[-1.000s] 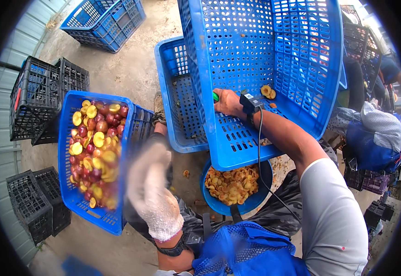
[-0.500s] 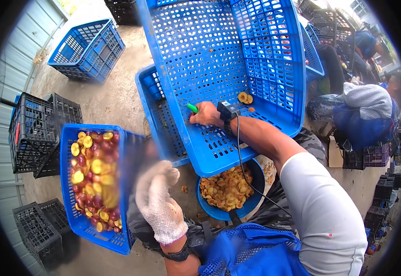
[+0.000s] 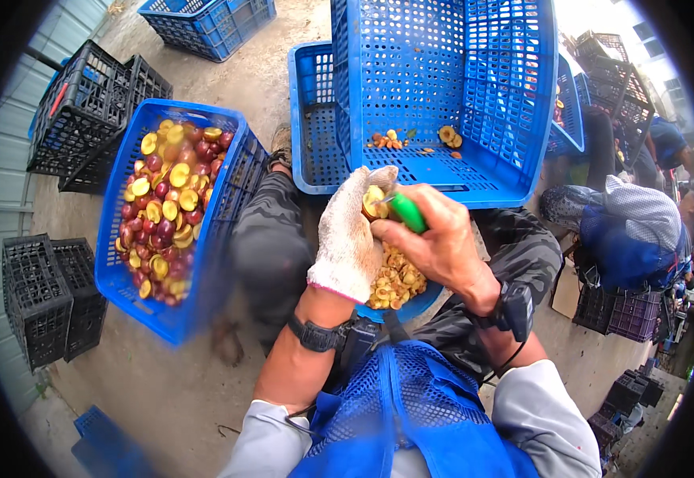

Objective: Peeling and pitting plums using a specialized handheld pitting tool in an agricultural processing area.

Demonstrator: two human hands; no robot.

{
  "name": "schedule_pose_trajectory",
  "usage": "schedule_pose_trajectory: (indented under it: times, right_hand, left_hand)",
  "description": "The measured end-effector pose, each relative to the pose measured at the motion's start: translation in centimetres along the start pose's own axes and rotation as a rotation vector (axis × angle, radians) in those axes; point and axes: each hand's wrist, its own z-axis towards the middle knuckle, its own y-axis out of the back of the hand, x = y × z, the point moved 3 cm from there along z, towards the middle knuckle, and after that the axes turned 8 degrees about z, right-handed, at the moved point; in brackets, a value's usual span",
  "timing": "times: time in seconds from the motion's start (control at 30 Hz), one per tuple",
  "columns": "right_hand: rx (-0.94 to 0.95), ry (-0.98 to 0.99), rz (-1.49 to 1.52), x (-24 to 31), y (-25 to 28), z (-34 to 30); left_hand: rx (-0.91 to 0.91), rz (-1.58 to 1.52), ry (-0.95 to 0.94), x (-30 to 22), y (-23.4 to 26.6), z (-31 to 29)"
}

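Observation:
In a white knitted glove, my left hand is closed round a yellow-fleshed plum half. My bare right hand grips a green-handled tool, its tip against the fruit; the tip itself is too small to make out. Both hands meet above a blue tub with yellow fruit pieces in it. Just beyond them a large blue crate leans toward me, with a few plum halves and small brownish bits at its bottom.
At my left a blue crate holds whole-looking red plums and yellow cut halves. Black crates stand farther left, near a metal wall. Another blue crate sits behind the leaning one. At the right another person is bent over.
My right hand has come out of the leaning crate with the tool and met my left hand over the tub. The left hand has moved right from the plum crate and now holds a plum half.

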Motion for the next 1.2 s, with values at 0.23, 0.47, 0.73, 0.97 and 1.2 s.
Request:
schedule_pose_trajectory:
  times: [0.23,0.47,0.73,0.97,1.2]
  right_hand:
    - [0.182,-0.199,0.03,-1.0,-1.0,-1.9]
    - [0.207,-0.232,-0.118,-1.2,-2.9,-2.5]
    - [0.267,-0.58,0.597,-1.1,-3.8,-4.1]
    - [0.397,-1.029,1.129,-1.7,-6.0,-5.6]
    - [0.724,-0.642,0.659,-2.9,-3.6,-4.9]
  left_hand:
    - [0.129,-0.002,-0.036,-1.3,0.7,1.6]
    - [0.074,0.009,-0.034,-0.9,0.9,1.6]
    - [0.143,0.272,0.025,-1.7,0.8,1.0]
    - [0.293,0.538,-0.111,-3.0,0.4,1.5]
    - [0.326,-0.019,0.272,-4.0,1.8,1.7]
